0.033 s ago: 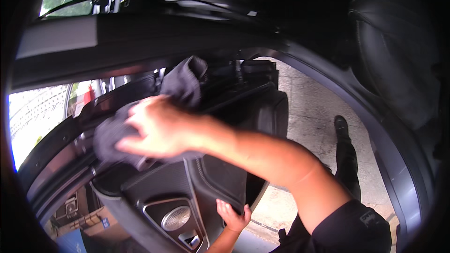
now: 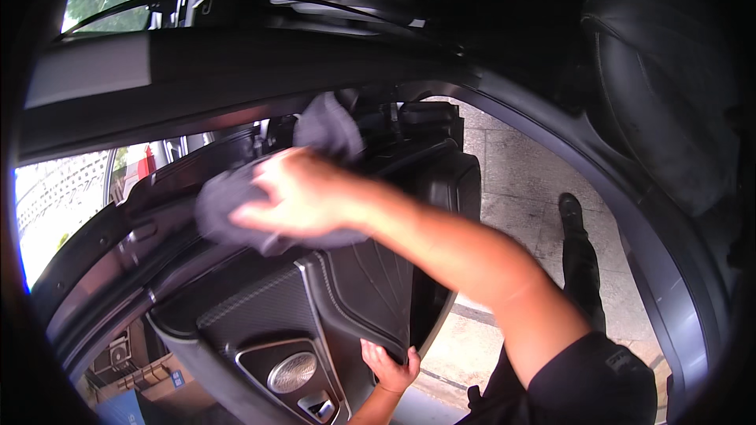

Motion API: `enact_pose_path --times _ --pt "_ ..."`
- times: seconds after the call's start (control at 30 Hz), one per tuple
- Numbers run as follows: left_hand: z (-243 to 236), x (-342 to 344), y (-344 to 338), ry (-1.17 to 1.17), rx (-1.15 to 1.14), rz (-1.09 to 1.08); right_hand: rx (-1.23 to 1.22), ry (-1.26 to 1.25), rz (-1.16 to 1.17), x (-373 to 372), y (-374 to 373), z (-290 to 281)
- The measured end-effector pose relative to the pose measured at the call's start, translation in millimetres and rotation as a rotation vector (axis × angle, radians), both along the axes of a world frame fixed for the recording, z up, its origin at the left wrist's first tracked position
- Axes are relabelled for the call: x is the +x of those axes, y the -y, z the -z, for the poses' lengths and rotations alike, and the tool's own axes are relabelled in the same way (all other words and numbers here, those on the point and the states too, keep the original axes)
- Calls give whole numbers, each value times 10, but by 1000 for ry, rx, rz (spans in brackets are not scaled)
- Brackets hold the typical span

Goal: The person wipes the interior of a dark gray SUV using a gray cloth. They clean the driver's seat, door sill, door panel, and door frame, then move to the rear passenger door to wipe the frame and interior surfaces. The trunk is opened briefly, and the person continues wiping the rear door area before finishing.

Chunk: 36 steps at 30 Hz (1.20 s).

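Observation:
My right hand (image 2: 295,193) presses a dark grey cloth (image 2: 224,201) on the upper part of the black car door panel (image 2: 244,303), its fingers bent around the cloth and blurred by motion. Part of the cloth stands up above my wrist. Lower down, my left hand (image 2: 390,366) grips the edge of the armrest on the same panel, thumb on the right side. A round metal speaker cover (image 2: 291,371) sits in the panel left of that hand, with a small chrome door handle (image 2: 319,409) below it.
A black leather seat (image 2: 654,110) is at the upper right. The curved door sill (image 2: 669,267) borders a paved floor (image 2: 520,157), where my leg and dark shoe (image 2: 568,212) show. Past the door, cardboard boxes (image 2: 150,382) lie at the lower left. The dark car frame spans the top.
My right hand and the cloth have moved to the right and slightly up along the upper door panel. My left hand has stayed in about the same place on the armrest.

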<state>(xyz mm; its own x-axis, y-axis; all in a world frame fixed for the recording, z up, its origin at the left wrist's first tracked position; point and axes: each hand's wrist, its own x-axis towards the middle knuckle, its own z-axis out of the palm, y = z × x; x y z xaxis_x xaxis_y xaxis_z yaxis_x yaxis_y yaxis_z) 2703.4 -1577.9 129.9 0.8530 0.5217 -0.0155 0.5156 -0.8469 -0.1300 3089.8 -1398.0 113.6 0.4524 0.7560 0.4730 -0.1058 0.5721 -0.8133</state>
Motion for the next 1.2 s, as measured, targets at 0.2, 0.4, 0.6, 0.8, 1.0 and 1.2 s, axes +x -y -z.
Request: enact_pose_path --times 0.2,0.4,0.6,0.8,1.0,1.2 --pt "-93 73 18 -21 -35 -27 -812 291 101 383 36 1836" --pt "-55 52 42 29 -69 -42 -111 30 162 -125 177 1507" --pt "-48 53 50 138 -152 -116 -993 -1020 -286 349 721 3107" --pt "-51 40 121 36 -190 -274 -613 -395 -146 189 153 3181" --pt "86 76 157 -49 -141 -359 -1162 -204 -231 154 171 4234" --pt "241 165 131 -112 -109 -415 -529 -625 -148 -95 8 4282"
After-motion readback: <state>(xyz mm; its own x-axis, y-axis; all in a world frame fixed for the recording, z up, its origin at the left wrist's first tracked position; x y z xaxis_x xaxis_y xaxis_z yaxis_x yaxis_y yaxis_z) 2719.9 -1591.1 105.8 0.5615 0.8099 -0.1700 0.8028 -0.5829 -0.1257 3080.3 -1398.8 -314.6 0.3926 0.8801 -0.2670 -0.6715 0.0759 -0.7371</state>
